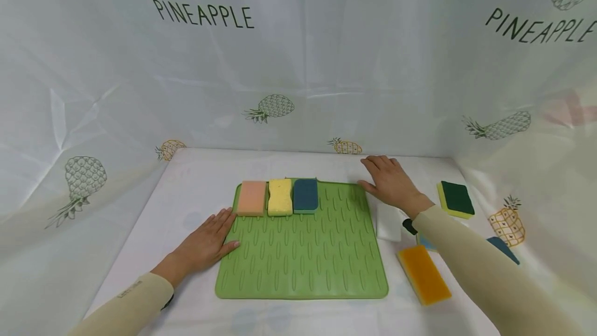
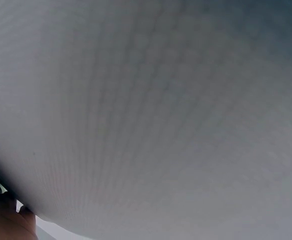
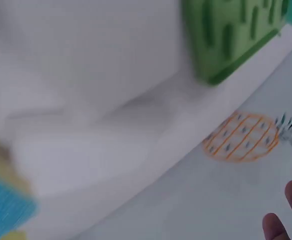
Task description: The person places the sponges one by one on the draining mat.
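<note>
A green ridged mat (image 1: pixel 303 253) lies on the table. Along its far edge a pink sponge (image 1: pixel 252 198), a yellow wavy-sided sponge (image 1: pixel 280 198) and a dark blue sponge (image 1: pixel 305 195) stand side by side in a row. My left hand (image 1: pixel 205 242) rests at the mat's left edge, fingers extended, fingertips close to the pink sponge. By the far right corner of the mat is my right hand (image 1: pixel 389 180), its fingers loosely extended and nothing in them. A white sponge (image 1: pixel 388 223) lies just nearer than that hand, partly hidden by the wrist.
Right of the mat lie an orange sponge (image 1: pixel 424 275) and a dark green and yellow sponge (image 1: pixel 456 199). A light blue piece (image 1: pixel 426 242) and a dark blue piece (image 1: pixel 503 250) show partly around the right sleeve. A pineapple-print curtain (image 1: pixel 326 66) rises behind the table.
</note>
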Demonstrator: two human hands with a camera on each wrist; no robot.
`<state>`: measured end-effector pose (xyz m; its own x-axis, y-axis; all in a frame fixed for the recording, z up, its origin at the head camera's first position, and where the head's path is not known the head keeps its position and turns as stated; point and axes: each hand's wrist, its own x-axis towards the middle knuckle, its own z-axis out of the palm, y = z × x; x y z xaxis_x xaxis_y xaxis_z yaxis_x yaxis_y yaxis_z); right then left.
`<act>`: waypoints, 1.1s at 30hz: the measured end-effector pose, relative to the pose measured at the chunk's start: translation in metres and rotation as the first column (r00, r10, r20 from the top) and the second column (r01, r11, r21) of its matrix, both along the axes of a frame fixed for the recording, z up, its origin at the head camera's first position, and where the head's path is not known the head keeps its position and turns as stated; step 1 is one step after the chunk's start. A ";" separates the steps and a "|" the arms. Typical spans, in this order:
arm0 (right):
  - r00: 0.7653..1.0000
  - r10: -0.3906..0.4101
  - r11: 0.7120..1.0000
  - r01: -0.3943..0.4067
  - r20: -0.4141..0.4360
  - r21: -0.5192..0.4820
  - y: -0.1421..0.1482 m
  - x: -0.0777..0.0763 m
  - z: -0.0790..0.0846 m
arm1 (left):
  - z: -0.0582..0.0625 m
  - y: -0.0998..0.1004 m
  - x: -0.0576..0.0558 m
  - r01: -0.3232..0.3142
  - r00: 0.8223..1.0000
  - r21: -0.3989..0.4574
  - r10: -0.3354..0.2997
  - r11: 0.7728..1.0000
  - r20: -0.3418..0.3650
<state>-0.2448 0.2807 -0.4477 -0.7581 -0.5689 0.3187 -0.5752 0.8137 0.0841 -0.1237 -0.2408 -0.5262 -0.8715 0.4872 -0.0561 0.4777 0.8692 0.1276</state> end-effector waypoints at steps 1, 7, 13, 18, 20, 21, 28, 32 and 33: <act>1.000 0.002 1.000 -0.002 -0.022 -0.008 0.010 0.000 0.001 | 0.000 0.000 0.000 -0.001 1.000 -0.003 0.001 1.000 -0.002; 0.994 -0.022 0.999 0.019 -0.111 -0.026 0.068 0.007 0.004 | -0.002 -0.001 0.000 -0.004 1.000 -0.004 0.004 1.000 -0.002; 0.987 -0.065 0.998 0.064 -0.147 -0.010 0.124 0.023 0.006 | -0.003 -0.001 0.000 0.001 1.000 -0.002 -0.001 1.000 -0.012; 0.976 -0.216 0.975 0.218 -0.035 0.047 0.163 0.041 0.004 | -0.003 -0.001 -0.001 0.003 1.000 -0.006 -0.003 1.000 -0.021; 0.965 -0.261 0.963 0.261 0.001 0.066 0.176 0.047 0.002 | -0.004 -0.001 -0.001 0.004 1.000 -0.010 -0.004 1.000 -0.023; 0.962 -0.272 0.960 0.271 0.009 0.075 0.182 0.050 0.000 | -0.004 -0.001 -0.001 0.003 1.000 -0.011 -0.004 1.000 -0.023; 0.941 -0.332 0.936 0.321 0.061 0.143 0.214 0.065 -0.011 | -0.004 -0.001 -0.001 0.004 1.000 -0.023 -0.004 1.000 -0.023; 0.922 -0.376 0.916 0.353 0.098 0.189 0.222 0.067 -0.018 | -0.004 -0.001 -0.001 0.004 1.000 -0.020 -0.004 1.000 -0.023; 0.918 -0.383 0.913 0.359 0.105 0.196 0.224 0.068 -0.019 | -0.004 -0.001 -0.001 0.004 1.000 -0.021 -0.005 1.000 -0.023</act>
